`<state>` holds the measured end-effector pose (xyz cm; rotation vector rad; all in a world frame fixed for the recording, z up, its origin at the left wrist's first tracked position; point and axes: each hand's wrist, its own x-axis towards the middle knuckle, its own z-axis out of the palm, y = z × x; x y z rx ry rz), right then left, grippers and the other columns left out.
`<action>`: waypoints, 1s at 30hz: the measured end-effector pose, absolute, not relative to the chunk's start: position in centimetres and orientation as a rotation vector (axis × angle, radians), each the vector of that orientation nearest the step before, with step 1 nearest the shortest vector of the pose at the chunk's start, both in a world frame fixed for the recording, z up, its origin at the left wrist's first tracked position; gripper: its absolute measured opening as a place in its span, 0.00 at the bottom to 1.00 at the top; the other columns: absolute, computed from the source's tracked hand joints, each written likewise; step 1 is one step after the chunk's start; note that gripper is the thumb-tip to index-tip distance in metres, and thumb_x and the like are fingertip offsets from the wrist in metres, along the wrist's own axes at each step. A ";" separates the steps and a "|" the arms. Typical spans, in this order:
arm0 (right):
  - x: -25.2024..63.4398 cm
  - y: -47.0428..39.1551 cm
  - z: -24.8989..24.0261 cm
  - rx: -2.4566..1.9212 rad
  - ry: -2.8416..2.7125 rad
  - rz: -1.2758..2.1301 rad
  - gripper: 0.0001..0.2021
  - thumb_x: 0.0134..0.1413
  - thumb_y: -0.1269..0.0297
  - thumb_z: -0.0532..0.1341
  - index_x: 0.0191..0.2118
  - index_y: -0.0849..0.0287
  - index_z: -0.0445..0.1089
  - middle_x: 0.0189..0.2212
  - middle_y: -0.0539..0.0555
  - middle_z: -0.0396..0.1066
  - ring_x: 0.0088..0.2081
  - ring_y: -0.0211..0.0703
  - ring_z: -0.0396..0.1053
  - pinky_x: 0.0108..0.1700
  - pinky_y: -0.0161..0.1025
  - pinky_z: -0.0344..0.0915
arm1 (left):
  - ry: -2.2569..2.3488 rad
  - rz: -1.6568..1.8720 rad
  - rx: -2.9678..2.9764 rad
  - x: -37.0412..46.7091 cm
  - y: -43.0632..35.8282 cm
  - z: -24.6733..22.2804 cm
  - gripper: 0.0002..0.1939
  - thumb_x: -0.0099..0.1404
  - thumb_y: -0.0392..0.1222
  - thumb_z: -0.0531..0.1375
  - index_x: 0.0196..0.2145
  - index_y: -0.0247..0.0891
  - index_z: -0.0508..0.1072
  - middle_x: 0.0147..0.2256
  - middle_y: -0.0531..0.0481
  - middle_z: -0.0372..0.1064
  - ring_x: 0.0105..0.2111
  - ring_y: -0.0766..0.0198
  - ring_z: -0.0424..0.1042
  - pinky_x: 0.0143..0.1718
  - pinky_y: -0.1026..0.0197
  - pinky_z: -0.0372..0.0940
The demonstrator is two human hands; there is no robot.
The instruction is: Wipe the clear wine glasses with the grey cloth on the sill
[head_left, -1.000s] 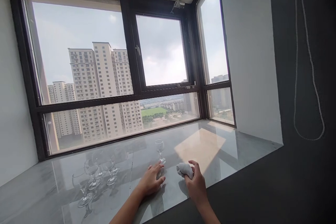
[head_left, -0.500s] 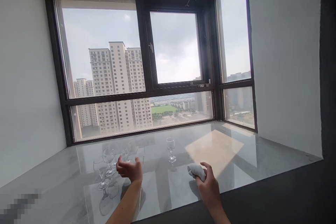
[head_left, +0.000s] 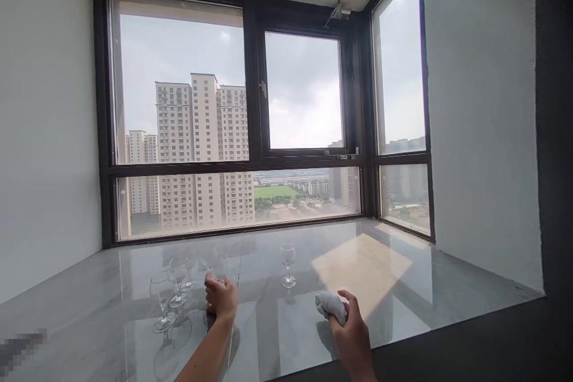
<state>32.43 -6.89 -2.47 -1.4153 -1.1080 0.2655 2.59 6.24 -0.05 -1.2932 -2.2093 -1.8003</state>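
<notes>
My left hand (head_left: 221,298) is loosely curled above the sill, palm turned inward, with a gap between thumb and fingers and nothing visibly held. Just behind it stand stemmed glasses, their lower parts partly hidden by the hand. To its left, a clear wine glass (head_left: 163,304) is nearest the front, another wine glass (head_left: 178,280) stands behind it, and a further one is beyond. A single wine glass (head_left: 288,264) stands upright between the hands, farther back. My right hand (head_left: 353,325) grips a bunched white cloth (head_left: 330,306) over the sill, right of that glass.
The glossy grey sill (head_left: 264,316) reflects the window and glasses. A dark-framed window (head_left: 253,95) rises behind it, with side panes at the right. Sunlight makes a bright patch (head_left: 362,268) on the sill. White walls close off both sides.
The view has tilted slightly, shifting the scene. My left hand has moved a little, its thumb and fingers closer together. My right hand still holds the cloth, and the glasses stay put.
</notes>
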 end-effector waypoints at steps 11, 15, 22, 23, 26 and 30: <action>32.1 -7.3 -2.5 -1.455 -1.199 0.255 0.21 0.49 0.59 0.56 0.51 0.51 0.62 0.37 0.53 0.78 0.36 0.47 0.77 0.34 0.35 0.68 | -1.297 -1.573 -2.293 7.2 2.5 0.6 0.29 0.71 0.57 0.51 0.64 0.41 0.60 0.26 0.56 0.70 0.24 0.65 0.71 0.30 0.63 0.66; 30.0 -7.5 -2.3 -1.292 -1.290 0.227 0.22 0.46 0.65 0.56 0.50 0.52 0.63 0.34 0.49 0.78 0.35 0.44 0.77 0.37 0.34 0.69 | -1.120 -1.306 -2.404 8.1 1.7 0.9 0.20 0.69 0.52 0.57 0.55 0.42 0.71 0.26 0.54 0.74 0.26 0.64 0.73 0.31 0.63 0.64; 26.7 -8.8 -0.2 -1.130 -1.658 0.040 0.30 0.42 0.78 0.52 0.54 0.52 0.60 0.41 0.51 0.76 0.41 0.44 0.76 0.42 0.36 0.70 | -0.972 -1.051 -2.454 9.1 0.6 1.0 0.07 0.65 0.33 0.59 0.38 0.41 0.75 0.28 0.52 0.75 0.29 0.60 0.74 0.36 0.58 0.63; 26.7 -9.0 0.1 -1.156 -1.682 -0.041 0.30 0.42 0.79 0.51 0.54 0.52 0.61 0.41 0.53 0.75 0.43 0.46 0.76 0.42 0.37 0.70 | -0.924 -1.039 -2.455 9.3 0.5 1.0 0.08 0.64 0.32 0.58 0.39 0.40 0.75 0.29 0.51 0.76 0.30 0.60 0.73 0.38 0.57 0.63; 27.0 -9.2 0.6 -1.237 -1.680 -0.224 0.30 0.42 0.80 0.50 0.53 0.52 0.62 0.41 0.55 0.75 0.44 0.50 0.76 0.41 0.40 0.71 | -0.820 -1.011 -2.447 9.7 0.3 1.0 0.10 0.63 0.30 0.58 0.41 0.40 0.74 0.31 0.50 0.75 0.33 0.59 0.72 0.41 0.55 0.61; 27.7 -8.9 0.5 -1.269 -1.566 -0.259 0.27 0.47 0.78 0.50 0.53 0.51 0.60 0.44 0.55 0.75 0.44 0.49 0.76 0.40 0.41 0.72 | -0.741 -0.972 -2.454 10.1 0.1 1.1 0.07 0.63 0.34 0.60 0.40 0.40 0.73 0.30 0.50 0.73 0.32 0.58 0.69 0.38 0.56 0.59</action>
